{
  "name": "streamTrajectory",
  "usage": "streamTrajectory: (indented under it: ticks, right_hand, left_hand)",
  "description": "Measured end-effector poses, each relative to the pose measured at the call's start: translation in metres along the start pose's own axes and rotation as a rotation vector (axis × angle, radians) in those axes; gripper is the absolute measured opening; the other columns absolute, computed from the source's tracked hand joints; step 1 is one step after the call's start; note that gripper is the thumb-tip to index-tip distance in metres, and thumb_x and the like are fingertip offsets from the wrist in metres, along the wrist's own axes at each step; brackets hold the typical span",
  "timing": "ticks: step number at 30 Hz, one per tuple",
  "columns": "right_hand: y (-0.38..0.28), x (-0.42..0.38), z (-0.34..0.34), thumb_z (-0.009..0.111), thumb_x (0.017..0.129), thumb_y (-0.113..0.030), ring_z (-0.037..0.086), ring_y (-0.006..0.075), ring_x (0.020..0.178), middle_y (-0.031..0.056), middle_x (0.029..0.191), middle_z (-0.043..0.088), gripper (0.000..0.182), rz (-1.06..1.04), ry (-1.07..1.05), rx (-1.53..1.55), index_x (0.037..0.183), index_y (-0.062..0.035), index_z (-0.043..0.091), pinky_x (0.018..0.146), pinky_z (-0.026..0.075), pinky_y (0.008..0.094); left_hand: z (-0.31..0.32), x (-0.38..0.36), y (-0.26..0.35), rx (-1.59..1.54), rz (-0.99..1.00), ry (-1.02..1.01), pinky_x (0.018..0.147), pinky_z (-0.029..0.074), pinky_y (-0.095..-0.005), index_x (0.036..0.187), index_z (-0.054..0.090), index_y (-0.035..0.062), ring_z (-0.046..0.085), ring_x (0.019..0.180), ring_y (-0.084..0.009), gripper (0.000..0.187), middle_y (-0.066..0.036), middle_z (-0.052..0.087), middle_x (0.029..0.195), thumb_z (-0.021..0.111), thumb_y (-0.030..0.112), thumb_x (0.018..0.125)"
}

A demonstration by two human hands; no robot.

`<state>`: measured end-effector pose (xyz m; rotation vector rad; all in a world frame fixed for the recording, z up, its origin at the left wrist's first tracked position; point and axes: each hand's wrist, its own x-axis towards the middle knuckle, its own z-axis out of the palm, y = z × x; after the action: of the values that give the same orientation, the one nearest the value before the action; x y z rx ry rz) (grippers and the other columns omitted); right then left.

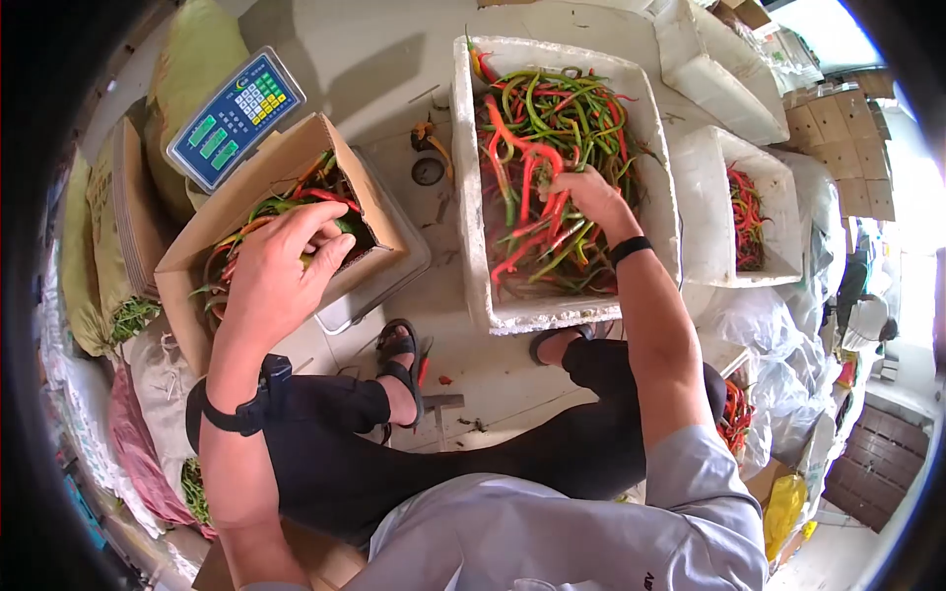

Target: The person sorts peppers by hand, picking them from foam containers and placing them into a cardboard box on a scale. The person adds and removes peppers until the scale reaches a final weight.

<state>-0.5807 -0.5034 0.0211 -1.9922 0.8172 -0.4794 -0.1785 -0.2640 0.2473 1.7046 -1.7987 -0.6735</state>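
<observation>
My left hand is over the cardboard box, its fingers and thumb bent together around what looks like a green chili pepper, mostly hidden by the fingers. Red and green chili peppers lie in that box beneath it. My right hand is closed on several long red chili peppers inside the large white foam box. Their ends hang out on both sides of my fingers. Green and red chilies fill the box around them.
The cardboard box sits on a weighing scale with a blue display panel. To the right stand a smaller foam box of red chilies and another foam box. Sacks line the left; plastic bags lie at right.
</observation>
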Motion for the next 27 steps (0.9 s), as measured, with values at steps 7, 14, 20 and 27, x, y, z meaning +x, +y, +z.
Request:
streamTrajectory:
  ticks: [7, 14, 20, 27]
  right_hand:
    - [-0.056, 0.014, -0.045, 0.07, 0.087, -0.008, 0.065, 0.0206, 0.07, 0.0081, 0.084, 0.068, 0.009, 0.32, 0.375, 0.734, 0.092, -0.0008, 0.067, 0.065, 0.054, 0.0362]
    - [-0.105, 0.027, -0.092, 0.069, 0.097, -0.022, 0.063, 0.0222, 0.069, 0.0081, 0.078, 0.062, 0.022, 0.133, 0.525, 1.153, 0.103, -0.0031, 0.06, 0.065, 0.057, 0.04]
    - [-0.195, 0.04, -0.129, 0.074, 0.092, -0.017, 0.063, 0.0232, 0.068, 0.0085, 0.076, 0.06, 0.022, 0.057, 0.646, 1.121, 0.096, 0.0002, 0.06, 0.067, 0.058, 0.0405]
    - [-0.236, 0.05, -0.156, 0.08, 0.086, -0.013, 0.062, 0.0237, 0.066, 0.0098, 0.078, 0.06, 0.025, 0.147, 0.733, 1.051, 0.095, 0.0005, 0.06, 0.062, 0.057, 0.0418]
  left_hand:
    - [0.012, 0.0, -0.003, 0.106, 0.049, -0.083, 0.072, 0.053, -0.0411, 0.116, 0.065, 0.0031, 0.068, 0.08, -0.0319, 0.028, -0.012, 0.071, 0.09, 0.07, 0.019, 0.093]
    - [0.021, 0.001, 0.006, 0.117, 0.104, -0.12, 0.073, 0.054, -0.0425, 0.114, 0.066, 0.0024, 0.069, 0.083, -0.034, 0.028, -0.014, 0.071, 0.092, 0.07, 0.019, 0.093]
    - [0.027, 0.005, 0.009, 0.08, 0.048, -0.11, 0.075, 0.056, -0.0408, 0.112, 0.068, 0.0003, 0.071, 0.085, -0.0321, 0.027, -0.016, 0.072, 0.094, 0.071, 0.018, 0.092]
    - [0.033, 0.004, 0.011, -0.061, 0.03, 0.026, 0.074, 0.057, -0.0344, 0.111, 0.069, -0.0007, 0.073, 0.085, -0.024, 0.024, -0.015, 0.074, 0.094, 0.07, 0.015, 0.094]
